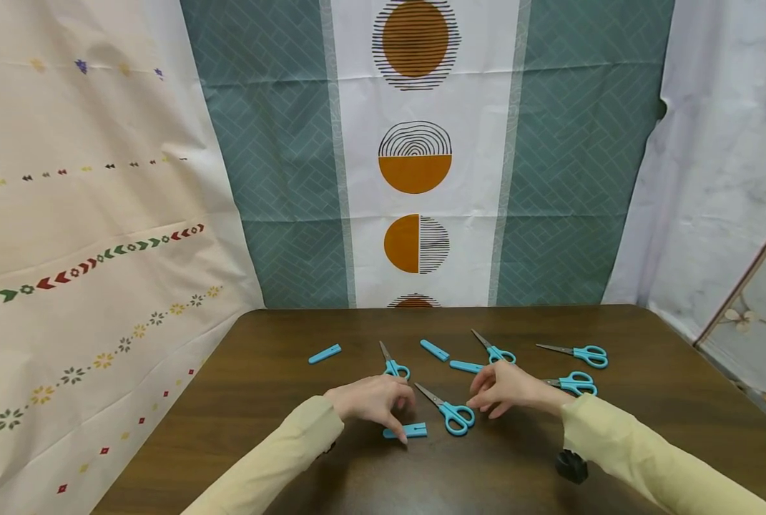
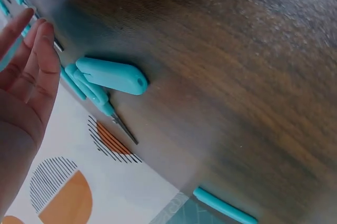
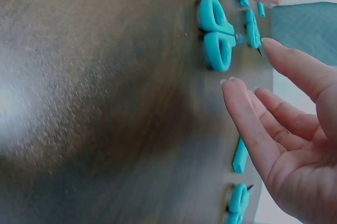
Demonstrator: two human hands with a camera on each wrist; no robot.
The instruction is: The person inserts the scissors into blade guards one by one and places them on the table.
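Observation:
My left hand (image 1: 376,402) hovers with fingers bent downward over a light blue blade cover (image 1: 416,430); its thumb overlaps the cover in the head view, and I cannot tell if they touch. In the left wrist view, that hand's fingers (image 2: 45,71) look loosely extended, holding nothing visible. A pair of blue-handled scissors (image 1: 455,416) lies between my hands, blades pointing away and left. Close to its handles is my right hand (image 1: 508,386), its fingers relaxed. The right wrist view shows those fingers (image 3: 253,134) apart from the scissors' handles (image 3: 217,50), with nothing between them.
Beyond my left hand lie another pair of scissors (image 1: 393,367) and a cover (image 1: 325,353). More covers (image 1: 434,350) (image 1: 465,366) and scissors (image 1: 500,355) are near the middle back. Two further pairs of scissors (image 1: 590,355) (image 1: 578,383) lie right. Curtains surround the brown table (image 1: 260,400).

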